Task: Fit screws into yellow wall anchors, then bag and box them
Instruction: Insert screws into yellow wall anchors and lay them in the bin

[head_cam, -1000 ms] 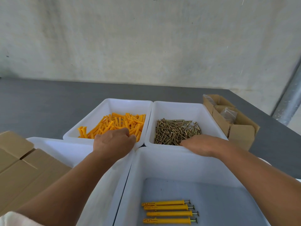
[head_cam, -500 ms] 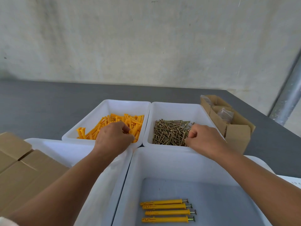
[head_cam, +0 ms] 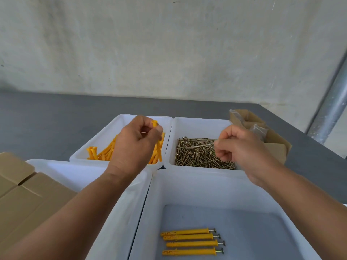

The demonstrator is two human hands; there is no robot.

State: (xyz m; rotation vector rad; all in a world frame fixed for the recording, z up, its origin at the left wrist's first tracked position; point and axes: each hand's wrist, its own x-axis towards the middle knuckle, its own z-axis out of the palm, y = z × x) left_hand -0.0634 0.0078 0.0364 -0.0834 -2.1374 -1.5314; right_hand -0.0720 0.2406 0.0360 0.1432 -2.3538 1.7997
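Note:
My left hand (head_cam: 138, 142) is raised over the far left white bin (head_cam: 105, 136) of loose yellow anchors (head_cam: 102, 155) and pinches one yellow anchor (head_cam: 156, 139), which hangs upright from the fingertips. Over the far right white bin (head_cam: 201, 122) of brass screws (head_cam: 197, 156), my right hand (head_cam: 242, 147) pinches one screw (head_cam: 201, 145) that points left. Several anchors with screws fitted (head_cam: 191, 242) lie side by side in the near white bin (head_cam: 197, 186).
A closed cardboard box (head_cam: 24, 194) lies at the near left, beside another white bin (head_cam: 62, 169). An open cardboard box (head_cam: 270, 139) with clear plastic bags (head_cam: 260, 128) stands at the far right. A grey tabletop (head_cam: 47, 119) and a concrete wall lie beyond.
Both hands have lifted out of the far bins. The left hand now holds an anchor up, and the right hand has raised a screw above the pile.

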